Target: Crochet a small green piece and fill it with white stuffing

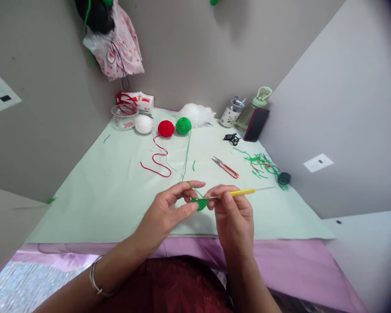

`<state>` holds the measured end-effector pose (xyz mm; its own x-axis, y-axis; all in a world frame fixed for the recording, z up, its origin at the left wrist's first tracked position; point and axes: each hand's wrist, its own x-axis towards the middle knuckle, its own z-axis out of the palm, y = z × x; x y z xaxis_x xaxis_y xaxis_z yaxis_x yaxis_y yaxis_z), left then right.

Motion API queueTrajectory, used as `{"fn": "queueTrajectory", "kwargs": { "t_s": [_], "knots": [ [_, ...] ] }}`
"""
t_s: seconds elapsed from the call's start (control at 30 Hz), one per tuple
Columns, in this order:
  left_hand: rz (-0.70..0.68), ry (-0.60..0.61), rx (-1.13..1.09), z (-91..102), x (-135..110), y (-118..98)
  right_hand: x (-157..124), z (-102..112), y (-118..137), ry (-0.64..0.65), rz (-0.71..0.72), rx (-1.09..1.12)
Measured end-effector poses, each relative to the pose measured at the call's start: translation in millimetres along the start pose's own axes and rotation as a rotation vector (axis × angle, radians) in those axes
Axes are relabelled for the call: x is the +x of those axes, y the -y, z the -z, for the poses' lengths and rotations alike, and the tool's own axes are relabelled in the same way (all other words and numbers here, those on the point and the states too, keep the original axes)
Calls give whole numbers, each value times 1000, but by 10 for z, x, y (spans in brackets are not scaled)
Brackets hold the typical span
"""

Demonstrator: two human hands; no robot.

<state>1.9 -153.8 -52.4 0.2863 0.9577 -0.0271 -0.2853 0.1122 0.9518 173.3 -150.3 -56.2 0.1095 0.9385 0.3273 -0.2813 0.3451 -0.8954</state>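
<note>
My left hand (169, 208) pinches a small green crocheted piece (200, 203) between thumb and fingers, with the green strand (186, 156) running over its index finger. My right hand (231, 208) grips a yellow-handled crochet hook (237, 193) whose tip sits at the green piece. The strand leads back across the pale green table (117, 195) to a green yarn ball (183, 125). Beside that ball lie a red yarn ball (166, 128) and a white yarn ball (144, 124).
Red-handled snips (226, 167) lie right of centre, with green yarn scraps (262, 163) and a dark spool (284, 178) further right. White stuffing (195, 114), a clear tub (124, 116), a cup (231, 114), a bottle (256, 106) and a black hair clip (232, 138) stand at the back.
</note>
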Motion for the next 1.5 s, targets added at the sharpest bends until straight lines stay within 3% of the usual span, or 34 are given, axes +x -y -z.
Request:
{"fn": "queueTrajectory", "kwargs": {
  "t_s": [0.3,0.5,0.63,0.73,0.83,0.9,1.0,1.13,1.2,1.3,1.4,1.5],
  "knots": [
    [-55,-10,56,26,-10,30,-77,40,54,80,117,-170],
    [-126,-63,179,25,-9,23,-130,81,99,151,302,-448],
    [-181,-169,226,-5,-16,62,-136,67,58,246,500,-629],
    [-156,-249,135,-59,-28,98,-147,49,-41,255,677,-831],
    [14,-207,-149,-100,-26,82,-170,49,-126,200,835,-971],
    [181,-109,-360,-90,-12,35,-178,46,-121,196,798,-926],
    [313,-42,-516,-26,14,-57,-154,15,-27,150,557,-652],
    [216,-71,-484,29,17,-128,-77,-71,65,33,211,-185],
    [147,-41,-421,15,4,-120,-55,-114,55,42,146,-90],
    [59,-30,-313,-22,-11,-74,-73,-146,11,79,228,-231],
    [2,-101,-236,-48,-9,-33,-138,-131,-36,104,383,-475],
    [48,-127,-280,-54,1,-32,-198,-90,-76,118,608,-743]
  ]
}}
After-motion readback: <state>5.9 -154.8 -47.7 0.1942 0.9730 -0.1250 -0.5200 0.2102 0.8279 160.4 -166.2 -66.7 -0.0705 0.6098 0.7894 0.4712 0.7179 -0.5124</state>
